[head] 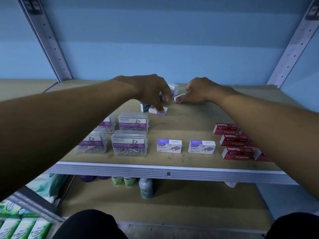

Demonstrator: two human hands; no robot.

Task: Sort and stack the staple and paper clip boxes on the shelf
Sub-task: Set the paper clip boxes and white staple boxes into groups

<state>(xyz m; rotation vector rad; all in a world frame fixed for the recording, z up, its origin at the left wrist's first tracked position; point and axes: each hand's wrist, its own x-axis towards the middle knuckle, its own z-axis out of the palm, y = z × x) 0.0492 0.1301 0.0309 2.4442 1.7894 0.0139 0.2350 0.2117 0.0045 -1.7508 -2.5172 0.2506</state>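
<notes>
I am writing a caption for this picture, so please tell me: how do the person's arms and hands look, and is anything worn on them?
Both arms are bare from the picture's edges to the wrists; no sleeves show. The left hand and the right hand wear no gloves. I can see no watch, bracelet or ring, though the fingers are partly blurred. Dark clothing appears only at the bottom edge, below the arms.

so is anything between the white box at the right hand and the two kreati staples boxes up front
Nothing visible. The right hand holds the small white box at the back, and bare shelf board lies between it and the two Kreati staples boxes.
</notes>
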